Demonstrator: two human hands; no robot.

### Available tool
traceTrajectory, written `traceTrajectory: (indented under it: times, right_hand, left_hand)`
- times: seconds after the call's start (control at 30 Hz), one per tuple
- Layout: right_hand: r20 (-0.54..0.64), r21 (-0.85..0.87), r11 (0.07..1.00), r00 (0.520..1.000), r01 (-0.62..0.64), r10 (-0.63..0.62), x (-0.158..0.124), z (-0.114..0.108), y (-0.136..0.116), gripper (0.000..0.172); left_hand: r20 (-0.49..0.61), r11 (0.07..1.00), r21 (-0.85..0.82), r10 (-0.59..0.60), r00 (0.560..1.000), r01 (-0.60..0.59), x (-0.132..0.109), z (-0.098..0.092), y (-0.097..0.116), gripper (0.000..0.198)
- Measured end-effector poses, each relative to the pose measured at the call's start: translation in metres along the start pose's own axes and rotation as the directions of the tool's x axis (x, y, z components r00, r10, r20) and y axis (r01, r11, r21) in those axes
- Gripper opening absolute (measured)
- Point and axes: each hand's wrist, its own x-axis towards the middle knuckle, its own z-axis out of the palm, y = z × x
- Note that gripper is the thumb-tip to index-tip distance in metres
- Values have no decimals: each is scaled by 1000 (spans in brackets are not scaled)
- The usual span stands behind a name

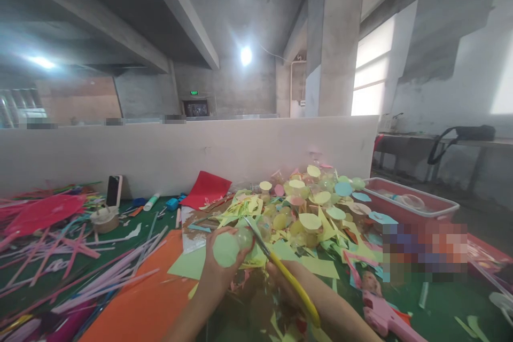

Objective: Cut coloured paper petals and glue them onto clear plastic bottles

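Observation:
My left hand (218, 264) is closed around a small clear cup capped with a pale green paper disc (225, 249). My right hand (290, 286) grips yellow-handled scissors (280, 267), whose blades point up and left and touch the cup's edge. Just behind my hands lies a heap of paper-capped cups and yellow and green paper scraps (312, 208). A light green paper sheet (192, 263) lies under my left hand.
An orange sheet (148, 299) and pink and white strips (80, 262) cover the left of the green table. A pink glue gun (385, 315) lies at right, near a pink tray (412, 206). A white partition (180, 152), a phone (114, 190) and a tape roll (105, 219) stand behind.

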Motion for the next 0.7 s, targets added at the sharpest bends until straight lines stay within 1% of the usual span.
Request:
traceTrajectory:
  times: [0.13,0.23,0.3,0.37,0.43,0.6,0.7]
  right_hand:
    - [23,45,997,998,62,-63,-9,-6,-4,64]
    - [14,56,992,994,109,-110,-14,-9,-4,61]
    - [21,40,993,994,110,-111,-13,-9,-3,61]
    - [36,19,996,995,92,-93,-11,-8,-1,64]
    - [35,-10,997,997,70,-70,-7,-7,-1,64]
    - [-13,-77,995,998,60,-62,-5,-7,-7,58]
    - [-14,-73,997,999,39,-40,-7,-8,-11,56]
  left_hand:
    - [7,1000,2,-18,1000,18,1,-3,7,38]
    - [48,999,17,51,998,-52,3,-7,12,36]
    - [53,994,21,108,993,-109,3,-9,13,35]
    - [48,992,29,124,991,-126,3,-9,14,34]
    - [51,993,35,109,993,-111,3,-8,15,34]
    - [22,999,19,38,999,-38,0,-5,17,35]
    - [33,999,22,47,998,-48,-1,-5,17,36]
